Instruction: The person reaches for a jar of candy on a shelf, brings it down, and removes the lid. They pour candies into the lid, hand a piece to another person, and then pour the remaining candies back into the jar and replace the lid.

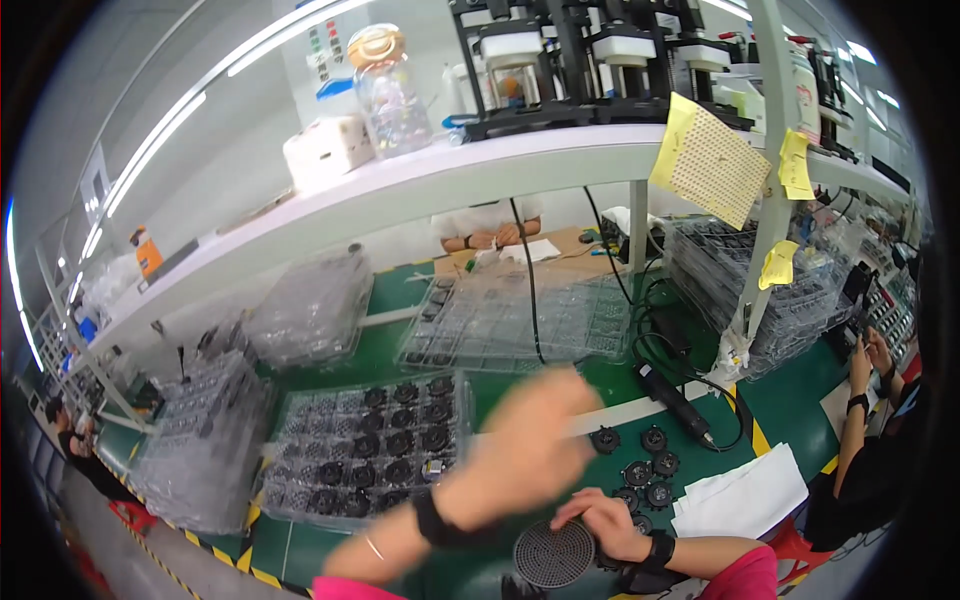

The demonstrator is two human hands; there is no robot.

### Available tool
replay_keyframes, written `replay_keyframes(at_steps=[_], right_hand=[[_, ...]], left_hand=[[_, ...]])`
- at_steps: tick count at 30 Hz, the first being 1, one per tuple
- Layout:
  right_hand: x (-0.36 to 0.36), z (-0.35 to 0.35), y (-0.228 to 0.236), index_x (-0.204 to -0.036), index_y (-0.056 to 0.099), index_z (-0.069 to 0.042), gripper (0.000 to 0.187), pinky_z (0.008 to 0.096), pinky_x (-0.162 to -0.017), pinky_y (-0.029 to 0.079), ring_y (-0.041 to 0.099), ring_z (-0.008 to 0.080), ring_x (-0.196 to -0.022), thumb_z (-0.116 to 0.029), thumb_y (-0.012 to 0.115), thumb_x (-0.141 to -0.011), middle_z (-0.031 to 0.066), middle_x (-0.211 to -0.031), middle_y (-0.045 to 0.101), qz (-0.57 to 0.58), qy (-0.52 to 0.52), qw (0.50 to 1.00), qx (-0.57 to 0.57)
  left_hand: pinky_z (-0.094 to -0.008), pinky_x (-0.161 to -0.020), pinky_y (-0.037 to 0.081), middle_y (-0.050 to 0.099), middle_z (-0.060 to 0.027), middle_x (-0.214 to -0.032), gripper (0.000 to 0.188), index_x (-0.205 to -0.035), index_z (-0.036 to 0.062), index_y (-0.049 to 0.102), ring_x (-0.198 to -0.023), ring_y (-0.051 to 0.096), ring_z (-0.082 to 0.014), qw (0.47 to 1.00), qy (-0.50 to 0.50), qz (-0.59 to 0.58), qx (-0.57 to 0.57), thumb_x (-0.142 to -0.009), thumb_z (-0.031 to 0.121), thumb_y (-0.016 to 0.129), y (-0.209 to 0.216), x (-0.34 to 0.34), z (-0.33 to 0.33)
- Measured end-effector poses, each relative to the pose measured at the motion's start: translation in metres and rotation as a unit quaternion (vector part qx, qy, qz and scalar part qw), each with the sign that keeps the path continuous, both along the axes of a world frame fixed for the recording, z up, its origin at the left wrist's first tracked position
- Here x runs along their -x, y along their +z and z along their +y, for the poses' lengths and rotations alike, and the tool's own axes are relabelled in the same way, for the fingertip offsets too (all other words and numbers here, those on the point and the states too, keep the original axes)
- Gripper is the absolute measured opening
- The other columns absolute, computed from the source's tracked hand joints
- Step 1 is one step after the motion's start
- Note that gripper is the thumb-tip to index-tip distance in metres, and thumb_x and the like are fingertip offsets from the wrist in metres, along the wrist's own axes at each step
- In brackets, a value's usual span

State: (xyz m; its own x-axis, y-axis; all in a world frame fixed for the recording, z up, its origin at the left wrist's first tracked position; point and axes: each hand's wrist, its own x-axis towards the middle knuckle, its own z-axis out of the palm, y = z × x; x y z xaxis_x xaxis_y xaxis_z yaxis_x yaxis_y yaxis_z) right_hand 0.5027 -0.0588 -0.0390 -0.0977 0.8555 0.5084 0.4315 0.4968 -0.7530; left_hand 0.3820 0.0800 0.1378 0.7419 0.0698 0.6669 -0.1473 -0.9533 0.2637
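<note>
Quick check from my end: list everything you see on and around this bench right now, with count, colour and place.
Round mesh disc: one, dark grey, bench front, beside the right hand.
Small round parts: about seven, black, loose on the green mat right of centre.
Clear tray of black parts: one, front left.
Stacks of clear trays: several, on the left, centre back and right.
Handheld tool: one, black, corded, right of centre.
White sheets: small pile, front right.
Yellow notes: three, hung on the shelf and its post.
Clear jar: one, on the shelf.
Left hand: blurred, raised above the tray edge.
Right hand: fingers by the disc.
</note>
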Motion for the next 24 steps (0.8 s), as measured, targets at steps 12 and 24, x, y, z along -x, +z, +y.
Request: replay_keyframes(at_steps=[12, 24], right_hand=[[-0.004, 0.018, 0.016, -0.145, 0.024, -0.008, 0.075, 0.0475, -0.112, 0.022, 0.024, 0.0379, -0.137, -0.061, 0.03, -0.092, 0.0208, -0.149, 0.023, 0.556, 0.128, 0.779, 0.259], [-0.014, 0.03, 0.004, -0.143, 0.025, -0.005, 0.072, 0.0455, -0.111, 0.025, 0.028, 0.032, -0.136, -0.057, 0.035, -0.094, 0.02, -0.145, 0.03, 0.674, 0.291, 0.61, 0.297]], left_hand=[[-0.0476, -0.105, 0.029, 0.04, -0.0127, -0.137, 0.071, -0.135, 0.0046, 0.041, -0.129, 0.031, -0.0386, 0.986, -0.02, 0.139, 0.093, -0.075, 0.029, 0.07, -0.137, -0.029, -0.053], [-0.0482, -0.109, 0.022, 0.032, -0.009, -0.144, 0.066, -0.138, 0.0068, 0.039, -0.134, 0.02, -0.0363, 0.936, -0.179, 0.198, 0.23, -0.08, 0.023, 0.067, -0.13, -0.019, -0.023]])
